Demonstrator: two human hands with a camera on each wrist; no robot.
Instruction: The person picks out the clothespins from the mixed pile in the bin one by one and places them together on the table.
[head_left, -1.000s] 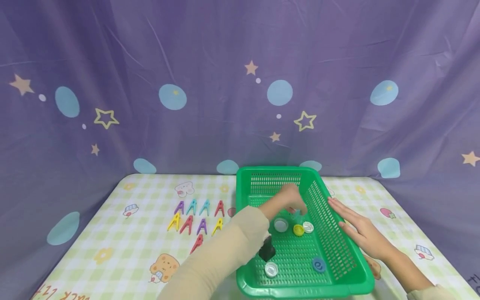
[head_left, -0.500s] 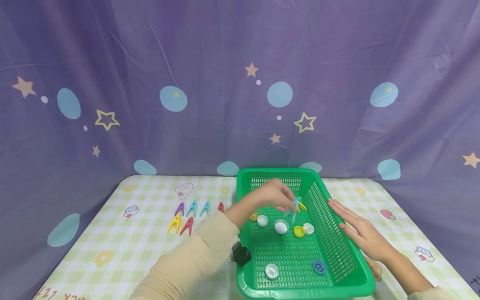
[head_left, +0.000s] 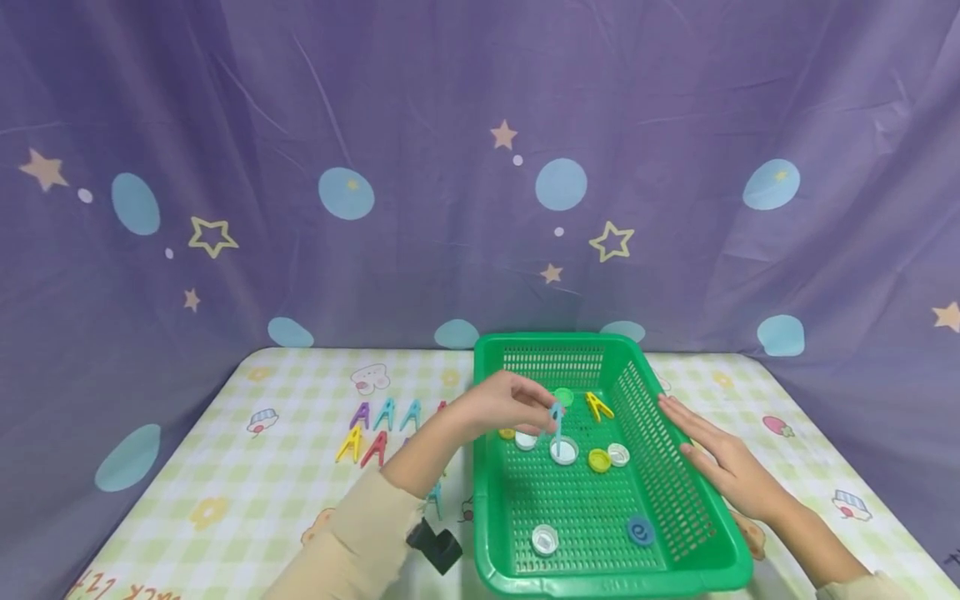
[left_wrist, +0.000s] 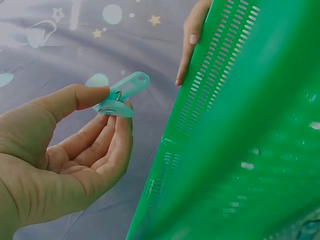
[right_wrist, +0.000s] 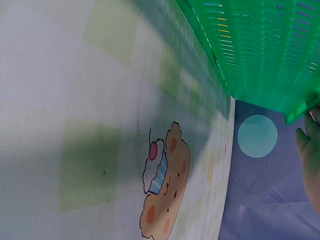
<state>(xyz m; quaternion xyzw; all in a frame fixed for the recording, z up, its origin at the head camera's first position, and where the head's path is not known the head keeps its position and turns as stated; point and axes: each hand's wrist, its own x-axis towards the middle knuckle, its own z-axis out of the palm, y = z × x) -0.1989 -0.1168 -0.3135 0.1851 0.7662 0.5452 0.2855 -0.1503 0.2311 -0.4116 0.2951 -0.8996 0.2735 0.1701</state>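
My left hand (head_left: 510, 406) pinches a light blue clothespin (left_wrist: 129, 87) between thumb and fingers, above the left part of the green basket (head_left: 613, 581). Against the basket's right side rests my right hand (head_left: 723, 462), its fingers straight along the rim. Inside the basket lie a yellow clothespin (head_left: 598, 407) and several bottle caps, among them a yellow cap (head_left: 599, 460), a blue cap (head_left: 641, 531) and a clear white cap (head_left: 544, 540). In the right wrist view only part of the right hand (right_wrist: 312, 155) shows at the edge.
Left of the basket, several clothespins stand in rows on the checked tablecloth (head_left: 172, 517), such as a purple clothespin (head_left: 361, 416) and a red clothespin (head_left: 374, 450). My left sleeve hides some of them. A purple curtain (head_left: 420, 250) hangs behind the table.
My left hand has reached down in the basket, picked up the light blue clothespin and moved left with it. The yellow clothespin is now uncovered. My right hand has stayed at the basket's side.
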